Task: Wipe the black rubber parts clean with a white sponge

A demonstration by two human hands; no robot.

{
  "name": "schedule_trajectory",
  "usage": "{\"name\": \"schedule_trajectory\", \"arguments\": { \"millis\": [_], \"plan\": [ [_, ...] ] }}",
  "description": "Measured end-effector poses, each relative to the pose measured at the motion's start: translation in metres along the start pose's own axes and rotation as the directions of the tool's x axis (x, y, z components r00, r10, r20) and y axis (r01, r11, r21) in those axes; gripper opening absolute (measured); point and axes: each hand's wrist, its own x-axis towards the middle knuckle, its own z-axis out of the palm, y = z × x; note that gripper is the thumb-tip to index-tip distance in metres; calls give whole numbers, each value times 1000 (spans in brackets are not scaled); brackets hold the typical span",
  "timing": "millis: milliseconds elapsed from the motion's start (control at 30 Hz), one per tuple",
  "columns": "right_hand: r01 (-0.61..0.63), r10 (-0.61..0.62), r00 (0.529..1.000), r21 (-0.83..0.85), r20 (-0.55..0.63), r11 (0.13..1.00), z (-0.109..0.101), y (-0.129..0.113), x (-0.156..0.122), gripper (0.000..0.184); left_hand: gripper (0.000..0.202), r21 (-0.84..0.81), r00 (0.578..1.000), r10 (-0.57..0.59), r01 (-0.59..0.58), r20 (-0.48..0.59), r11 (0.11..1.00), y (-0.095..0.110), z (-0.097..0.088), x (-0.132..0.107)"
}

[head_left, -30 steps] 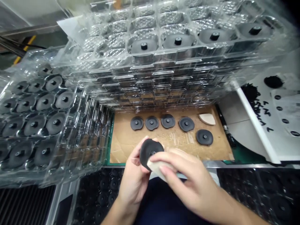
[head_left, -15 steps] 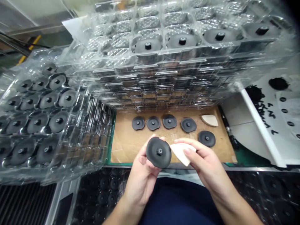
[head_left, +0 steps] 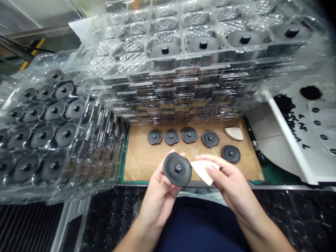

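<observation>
My left hand (head_left: 159, 196) grips a black round disc (head_left: 177, 169) with a small centre hub, face up. My right hand (head_left: 231, 185) pinches a white wedge-shaped piece (head_left: 202, 170), its tip beside the disc's right edge. Both hands hover over the near edge of a brown cardboard sheet (head_left: 139, 161). On the cardboard lies a row of several black discs (head_left: 189, 135), one more disc (head_left: 230, 154) and a second white wedge (head_left: 234, 133).
A tall stack of clear blister trays (head_left: 183, 80) with discs in its top row stands behind the cardboard. Another stack of disc-filled trays (head_left: 49, 140) sits at the left. A white board (head_left: 301, 133) with black scraps lies at the right. Dark trays lie below the table edge.
The white wedge, earlier pressed over the disc's face, has moved off to the disc's right side. The disc now shows its full face and hub. The hands have risen slightly.
</observation>
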Motion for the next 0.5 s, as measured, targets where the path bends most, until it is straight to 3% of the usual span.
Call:
{"name": "schedule_trajectory", "arguments": {
  "millis": [500],
  "plan": [
    [2,-3,1000,14,10,1000,-1,3,-1,18,54,-94,997,-49,43,-67,995,-3,-3,6]
  ]
}}
